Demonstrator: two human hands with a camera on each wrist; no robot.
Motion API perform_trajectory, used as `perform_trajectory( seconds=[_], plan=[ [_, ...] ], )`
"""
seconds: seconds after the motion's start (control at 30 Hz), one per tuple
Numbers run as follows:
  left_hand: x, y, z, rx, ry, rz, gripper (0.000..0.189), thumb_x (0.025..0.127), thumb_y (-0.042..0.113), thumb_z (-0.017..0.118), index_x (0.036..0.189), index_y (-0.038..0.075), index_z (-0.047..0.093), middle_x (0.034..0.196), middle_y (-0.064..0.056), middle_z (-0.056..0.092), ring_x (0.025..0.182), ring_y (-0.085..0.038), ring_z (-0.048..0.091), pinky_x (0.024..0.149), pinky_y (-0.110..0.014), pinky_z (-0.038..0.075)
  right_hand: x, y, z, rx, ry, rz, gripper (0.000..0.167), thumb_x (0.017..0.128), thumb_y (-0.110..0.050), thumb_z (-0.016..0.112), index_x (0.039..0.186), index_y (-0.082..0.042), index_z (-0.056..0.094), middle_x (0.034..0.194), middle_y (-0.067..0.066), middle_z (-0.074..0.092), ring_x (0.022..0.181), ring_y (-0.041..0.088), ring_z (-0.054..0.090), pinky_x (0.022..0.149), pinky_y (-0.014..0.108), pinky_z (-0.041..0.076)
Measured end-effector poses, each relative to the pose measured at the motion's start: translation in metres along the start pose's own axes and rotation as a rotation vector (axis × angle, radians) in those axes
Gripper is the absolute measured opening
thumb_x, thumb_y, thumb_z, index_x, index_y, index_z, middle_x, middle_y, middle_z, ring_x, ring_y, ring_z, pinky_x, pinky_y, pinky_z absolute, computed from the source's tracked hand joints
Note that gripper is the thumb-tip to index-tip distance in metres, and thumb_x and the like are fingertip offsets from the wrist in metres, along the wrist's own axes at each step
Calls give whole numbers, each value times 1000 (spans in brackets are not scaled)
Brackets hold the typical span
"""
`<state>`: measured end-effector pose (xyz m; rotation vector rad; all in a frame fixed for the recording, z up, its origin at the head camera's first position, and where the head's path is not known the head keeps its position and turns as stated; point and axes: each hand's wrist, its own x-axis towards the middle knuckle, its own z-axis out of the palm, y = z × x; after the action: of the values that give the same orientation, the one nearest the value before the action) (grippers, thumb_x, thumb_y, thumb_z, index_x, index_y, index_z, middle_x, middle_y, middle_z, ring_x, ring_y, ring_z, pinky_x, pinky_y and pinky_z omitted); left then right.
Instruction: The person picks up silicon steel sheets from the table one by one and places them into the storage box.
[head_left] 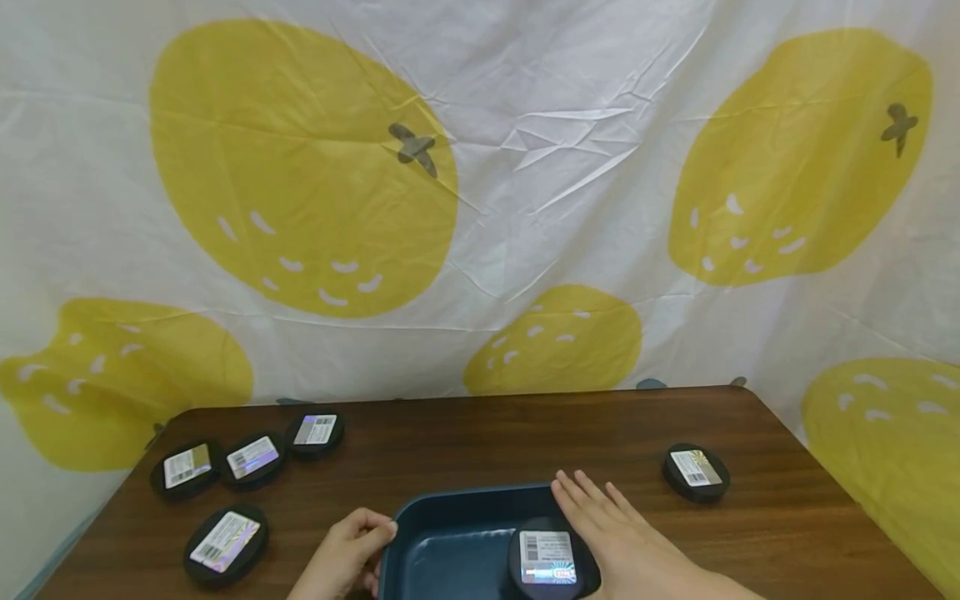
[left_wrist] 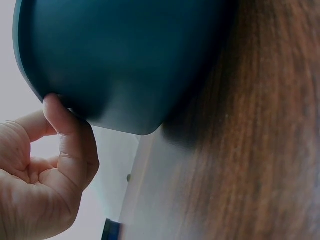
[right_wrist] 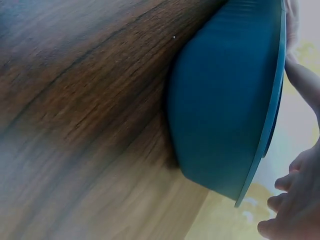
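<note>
The blue tray (head_left: 457, 557) sits on the brown wooden worktop (head_left: 480, 442), at the near side and about the middle, its lower part cut off by the bottom of the head view. The person's left grip (head_left: 351, 550) is closed on it, thumb and bent fingers pinching the rim near the far left corner; the left wrist view shows the same pinch from the side. The right grip (head_left: 626, 533) is open, its fingers straight and slightly spread along the tray's right side, the fingertips at the far right corner. A black disc (head_left: 549, 557) lies in the right part of the tray, label upward, close beside that palm; whether the two touch is hard to tell. Four more labelled discs are on the left of the worktop: three in a slanting row, the left disc (head_left: 187, 469), the middle disc (head_left: 253, 460) and the far disc (head_left: 315, 436), with a nearer disc (head_left: 227, 546) in front of them. A lone disc (head_left: 696, 473) lies to the right, well apart from the tray. Behind hangs a white cloth (head_left: 540, 200) printed with large yellow fruits (head_left: 307, 167).
</note>
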<state>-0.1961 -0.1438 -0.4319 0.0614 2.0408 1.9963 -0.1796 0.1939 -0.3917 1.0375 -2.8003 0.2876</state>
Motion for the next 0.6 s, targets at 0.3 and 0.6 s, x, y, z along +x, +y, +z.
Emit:
perform_trajectory(
  seconds=[0.3, 0.6],
  plan=[
    [0, 0, -1, 0, 4, -5, 18, 91, 10, 53, 96, -7, 50, 60, -1, 48, 50, -11, 47, 45, -22, 45, -10, 7, 0, -14, 35, 38, 107, 71, -76, 53, 145, -2, 28, 150, 14, 27, 141, 19, 6, 105, 15, -18],
    [0, 0, 0, -5, 2, -3, 17, 90, 10, 53, 96, -6, 50, 60, -1, 48, 50, -10, 47, 45, -21, 46, -17, 11, -4, 23, 9, 128, 111, 68, -77, 55, 144, -1, 29, 150, 14, 26, 141, 21, 9, 102, 14, -20]
  ],
)
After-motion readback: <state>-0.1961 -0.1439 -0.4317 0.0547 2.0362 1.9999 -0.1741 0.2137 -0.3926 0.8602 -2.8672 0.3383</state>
